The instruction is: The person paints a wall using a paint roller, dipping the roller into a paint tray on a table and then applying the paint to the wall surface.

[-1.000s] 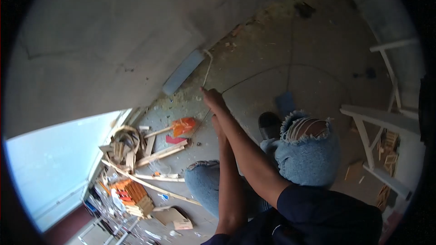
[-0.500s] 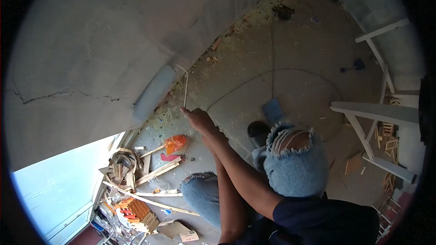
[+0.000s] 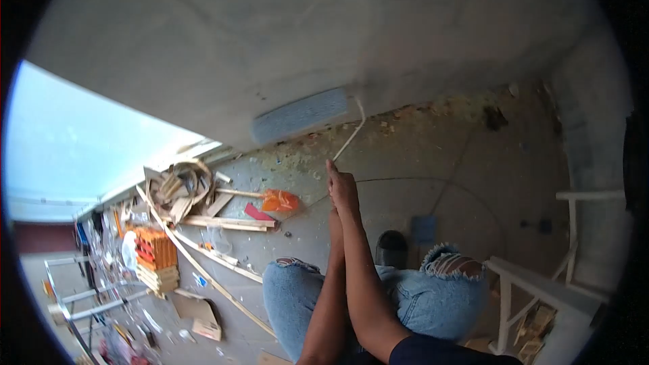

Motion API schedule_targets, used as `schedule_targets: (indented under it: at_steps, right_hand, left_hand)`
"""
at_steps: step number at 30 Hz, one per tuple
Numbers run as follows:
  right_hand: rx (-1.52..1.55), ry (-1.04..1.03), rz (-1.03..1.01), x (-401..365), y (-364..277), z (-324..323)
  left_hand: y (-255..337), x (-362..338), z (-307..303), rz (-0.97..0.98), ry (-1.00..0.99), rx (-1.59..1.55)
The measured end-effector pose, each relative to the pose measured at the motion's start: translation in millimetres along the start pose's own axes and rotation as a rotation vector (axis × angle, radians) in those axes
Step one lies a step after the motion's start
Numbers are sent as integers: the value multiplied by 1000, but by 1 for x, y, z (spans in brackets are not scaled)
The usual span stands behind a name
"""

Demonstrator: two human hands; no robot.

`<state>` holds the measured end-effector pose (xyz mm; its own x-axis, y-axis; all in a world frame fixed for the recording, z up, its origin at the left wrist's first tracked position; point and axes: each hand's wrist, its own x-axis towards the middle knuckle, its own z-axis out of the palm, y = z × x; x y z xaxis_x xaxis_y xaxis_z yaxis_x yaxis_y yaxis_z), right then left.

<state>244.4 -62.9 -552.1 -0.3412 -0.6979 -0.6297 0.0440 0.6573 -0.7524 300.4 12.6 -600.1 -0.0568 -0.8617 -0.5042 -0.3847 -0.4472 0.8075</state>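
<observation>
A paint roller [image 3: 301, 115] with a long blue-grey sleeve lies against the grey wall [image 3: 223, 47], low down near the floor. Its thin bent frame [image 3: 350, 140] runs back to my hands. My right hand [image 3: 343, 190] is closed around the handle, thumb along the top. Just below it, my left hand [image 3: 334, 217] is closed at the lower part of the handle, its fingers mostly hidden behind my right hand and wrist. Both forearms stretch forward between my bent knees, close together.
Wood strips [image 3: 230, 223], an orange plastic-wrapped tool head [image 3: 280, 201] and a stack of orange blocks [image 3: 155, 250] lie to the left. A cable [image 3: 405, 179] curves over the floor. A blue square [image 3: 424, 229] lies by my shoe [image 3: 391, 250]. White wooden framing [image 3: 534, 284] stands right.
My view has turned, so the wall edge and floor appear rotated. The roller has shifted right in view and lies nearer horizontal, still against the wall. Both hands keep their hold.
</observation>
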Motion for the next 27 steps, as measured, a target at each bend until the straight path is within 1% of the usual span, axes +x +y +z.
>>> schedule_targets:
  at_steps: [2,5,8,11,14,16,17,20,23,26,27]
  right_hand:
    - [-14,113,-66,7,11,16]
    - [-40,162,-51,17,26,19]
    - [-30,130,182,43,59,29]
    - [151,127,281,24,31,30]
    - [191,34,259,-4,9,22]
    - [286,-10,250,-6,-1,28]
    - [340,-26,253,-3,6,29]
    - [292,-2,313,12,27,31]
    - [308,-34,356,13,21,32]
    - [335,-134,292,-9,1,17]
    - [334,-109,270,-7,0,21]
  left_hand:
    - [-2,-1,-4,-5,28,-20]
    - [-1,-7,-12,3,58,-58]
    - [-9,-8,-13,19,47,-65]
    - [-33,6,-7,22,-39,-63]
    - [8,-19,-18,-124,78,-144]
    - [-11,-5,-17,-101,115,-154]
    - [-17,-5,-17,-93,127,-152]
    - [-19,-2,-14,-126,63,-61]
    - [-10,-3,-21,-119,20,-35]
    - [-3,-12,-16,-166,99,-21]
    - [-5,-8,-17,-151,96,-44]
